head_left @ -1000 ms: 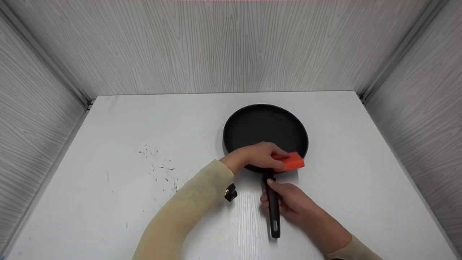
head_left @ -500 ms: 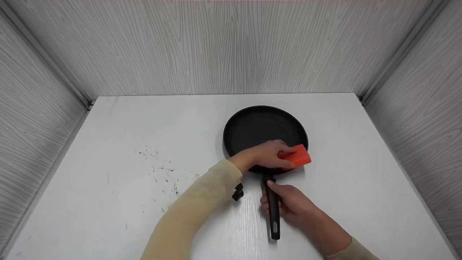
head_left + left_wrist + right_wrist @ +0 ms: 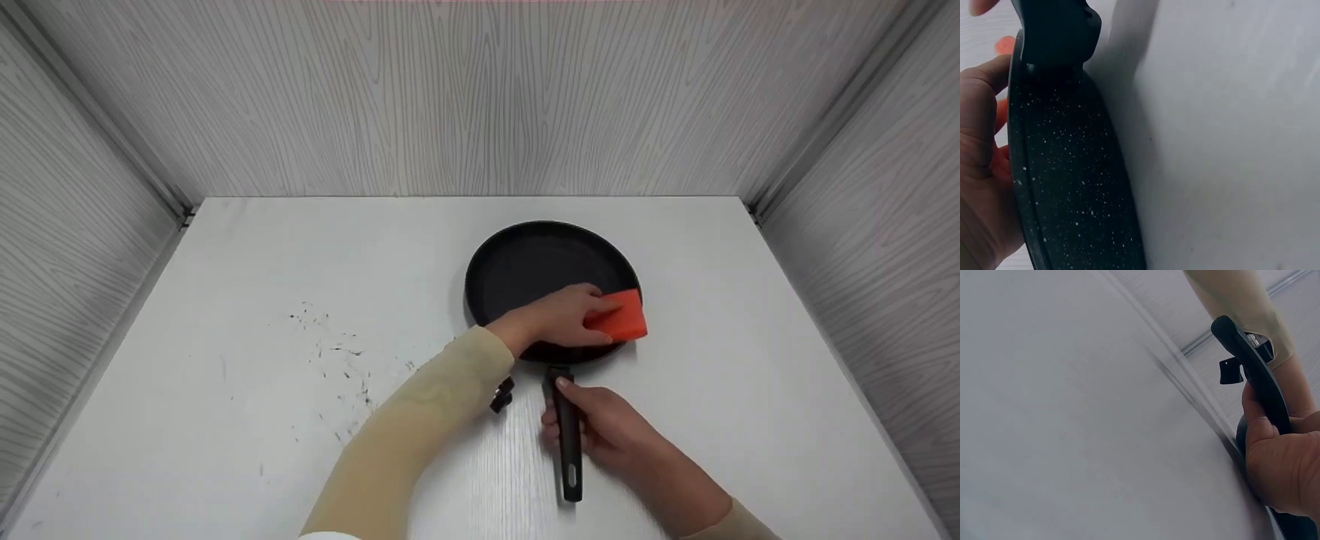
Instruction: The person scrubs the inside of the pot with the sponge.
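A black frying pan (image 3: 536, 262) lies on the white table, its handle (image 3: 571, 457) pointing toward me. My right hand (image 3: 611, 427) grips that handle near the pan, thumb on top and fingers curled beneath. Over the pan's near right side my left hand (image 3: 562, 319) holds an orange-red sponge (image 3: 626, 319) between thumb and fingers, with the sponge overlapping the rim. In the left wrist view the pan's speckled outer wall (image 3: 1078, 180) hides most of the sponge and part of the left hand (image 3: 982, 163). The right wrist view shows the right hand (image 3: 1283, 467) around the handle.
Dark specks and scratches (image 3: 345, 352) mark the white table (image 3: 262, 262) left of the pan. Wood-patterned panels (image 3: 465, 97) enclose the back and both sides. A small black wrist device (image 3: 502, 395) hangs under the left sleeve.
My left hand has slid the sponge rightward and slightly away from me along the pan's near right rim. The right hand keeps its grip on the handle.
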